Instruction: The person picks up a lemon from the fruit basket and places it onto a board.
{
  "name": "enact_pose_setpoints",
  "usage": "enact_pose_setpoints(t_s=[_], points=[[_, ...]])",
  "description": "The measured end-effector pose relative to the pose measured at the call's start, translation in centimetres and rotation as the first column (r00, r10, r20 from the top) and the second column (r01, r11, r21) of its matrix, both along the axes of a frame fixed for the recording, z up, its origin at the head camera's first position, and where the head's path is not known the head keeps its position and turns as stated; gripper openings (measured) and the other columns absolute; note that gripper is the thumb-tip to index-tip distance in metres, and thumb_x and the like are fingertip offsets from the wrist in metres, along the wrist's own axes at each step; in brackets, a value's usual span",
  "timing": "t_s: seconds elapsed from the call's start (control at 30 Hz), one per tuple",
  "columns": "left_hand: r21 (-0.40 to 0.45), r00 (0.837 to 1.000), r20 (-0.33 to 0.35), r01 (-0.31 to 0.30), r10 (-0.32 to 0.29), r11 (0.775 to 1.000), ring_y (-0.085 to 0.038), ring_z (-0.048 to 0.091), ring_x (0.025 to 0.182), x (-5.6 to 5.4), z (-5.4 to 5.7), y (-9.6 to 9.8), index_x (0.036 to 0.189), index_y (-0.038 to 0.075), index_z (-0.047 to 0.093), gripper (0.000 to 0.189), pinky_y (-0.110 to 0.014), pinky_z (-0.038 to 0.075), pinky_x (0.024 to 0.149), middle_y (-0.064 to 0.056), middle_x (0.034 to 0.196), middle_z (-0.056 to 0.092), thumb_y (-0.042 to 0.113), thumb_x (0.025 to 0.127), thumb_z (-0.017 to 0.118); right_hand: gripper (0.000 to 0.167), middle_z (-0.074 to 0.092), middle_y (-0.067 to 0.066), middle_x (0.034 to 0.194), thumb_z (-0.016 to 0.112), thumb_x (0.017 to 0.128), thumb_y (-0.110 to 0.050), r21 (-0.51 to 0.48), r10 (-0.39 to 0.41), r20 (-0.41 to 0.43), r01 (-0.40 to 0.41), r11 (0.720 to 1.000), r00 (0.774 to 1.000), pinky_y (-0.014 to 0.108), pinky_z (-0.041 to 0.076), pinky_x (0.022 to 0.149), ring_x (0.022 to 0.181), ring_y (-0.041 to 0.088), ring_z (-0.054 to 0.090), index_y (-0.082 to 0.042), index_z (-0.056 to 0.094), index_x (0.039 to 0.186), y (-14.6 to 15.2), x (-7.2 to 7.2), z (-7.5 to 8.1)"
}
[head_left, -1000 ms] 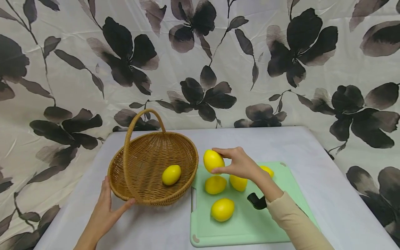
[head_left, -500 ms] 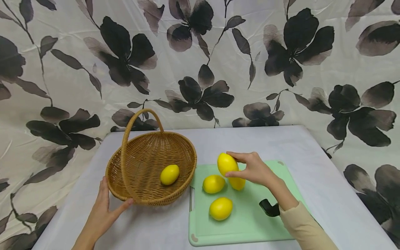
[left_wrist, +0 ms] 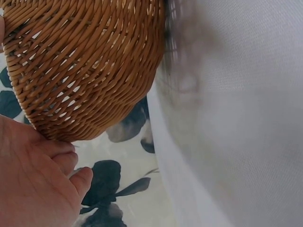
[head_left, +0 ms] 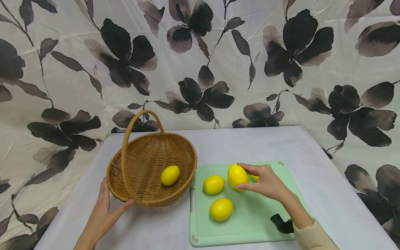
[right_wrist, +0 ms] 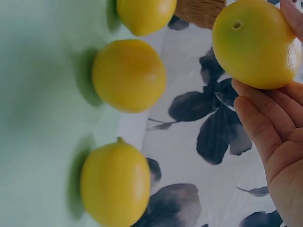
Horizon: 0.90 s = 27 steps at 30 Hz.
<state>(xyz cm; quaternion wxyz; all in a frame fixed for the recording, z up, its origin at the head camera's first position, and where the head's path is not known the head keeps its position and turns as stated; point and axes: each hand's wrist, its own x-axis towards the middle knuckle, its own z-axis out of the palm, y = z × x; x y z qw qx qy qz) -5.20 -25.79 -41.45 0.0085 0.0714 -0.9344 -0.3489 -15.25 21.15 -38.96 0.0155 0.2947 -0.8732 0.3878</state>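
My right hand (head_left: 262, 180) pinches a yellow lemon (head_left: 238, 176) between thumb and fingers, above a light green cutting board (head_left: 250, 225). In the right wrist view the held lemon (right_wrist: 255, 45) shows its stem end, off the board. Two lemons sit on the board's left part, one lemon (head_left: 214, 184) farther back and another lemon (head_left: 221, 209) nearer. Part of a further lemon (head_left: 255, 178) peeks out behind my right fingers. My left hand (head_left: 103, 215) holds the wicker basket (head_left: 147, 201) by its near left side, thumb at the rim. One lemon (head_left: 170, 175) lies inside the basket.
The basket's tall arched handle (head_left: 125, 152) rises over its left part. Basket and board stand side by side on a white tablecloth (head_left: 250, 142). Behind the table hangs a floral cloth (head_left: 200, 52). A black band (head_left: 281, 224) is at my right wrist.
My right hand has moved right and lower with the lemon, away from the basket and over the board. My left hand stays at the basket.
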Motion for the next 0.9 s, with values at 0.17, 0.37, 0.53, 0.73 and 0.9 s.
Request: enact_pose_setpoints(t_s=[0.17, 0.37, 0.53, 0.73, 0.9], points=[[-0.003, 1.000, -0.011, 0.004, -0.004, 1.000, -0.047, -0.018, 0.143, 0.0, -0.1, 0.0, 0.147, 0.009, -0.029, 0.115, -0.074, 0.006, 0.108, -0.019, 0.154, -0.028, 0.046, 0.089, 0.063, 0.067, 0.067, 0.015, 0.121, 0.081, 0.075, -0.034, -0.023, -0.005, 0.053, 0.006, 1.000, 0.999, 0.039, 0.057, 0.087, 0.105, 0.028, 0.068, 0.002, 0.059, 0.129, 0.8, 1.1, -1.7], [-0.004, 1.000, -0.012, 0.002, -0.002, 1.000, -0.046, -0.018, 0.143, 0.0, -0.1, 0.0, 0.147, 0.010, -0.029, 0.115, -0.074, 0.007, 0.108, -0.018, 0.155, -0.028, 0.046, 0.089, 0.064, 0.064, 0.064, 0.019, 0.125, 0.079, 0.077, -0.034, -0.025, -0.006, 0.102, 0.009, 1.000, 0.995, 0.039, 0.057, 0.086, 0.105, 0.031, 0.068, 0.002, 0.061, 0.126, 1.8, 2.2, -3.7], [-0.003, 1.000, -0.018, 0.000, 0.000, 1.000, -0.045, -0.018, 0.143, 0.0, -0.2, -0.1, 0.147, 0.011, -0.029, 0.114, -0.074, 0.006, 0.108, -0.018, 0.155, -0.027, 0.046, 0.089, 0.064, 0.063, 0.066, 0.015, 0.124, 0.079, 0.077, -0.036, -0.018, 0.005, 0.123, -0.003, 1.000, 0.992, 0.040, 0.058, 0.085, 0.104, 0.029, 0.069, 0.000, 0.062, 0.126, 2.1, 3.0, -4.5], [-0.007, 1.000, -0.003, -0.002, 0.002, 1.000, -0.046, -0.018, 0.143, 0.0, -0.2, -0.2, 0.146, 0.010, -0.029, 0.115, -0.074, 0.007, 0.108, -0.017, 0.154, -0.029, 0.047, 0.089, 0.063, 0.067, 0.066, 0.013, 0.124, 0.078, 0.077, -0.042, 0.020, 0.017, 0.193, -0.021, 1.000, 0.981, 0.034, 0.057, 0.086, 0.105, 0.023, 0.069, -0.002, 0.061, 0.127, 2.4, 3.9, -5.5], [-0.011, 1.000, 0.003, -0.005, 0.005, 1.000, -0.047, -0.017, 0.143, -0.1, -0.2, -0.2, 0.146, 0.009, -0.029, 0.115, -0.074, 0.007, 0.108, -0.017, 0.154, -0.029, 0.048, 0.089, 0.063, 0.069, 0.065, 0.016, 0.125, 0.077, 0.078, -0.043, 0.006, 0.031, 0.243, -0.033, 0.999, 0.969, 0.032, 0.057, 0.086, 0.107, 0.023, 0.068, 0.000, 0.059, 0.129, 2.4, 4.0, -6.1]])
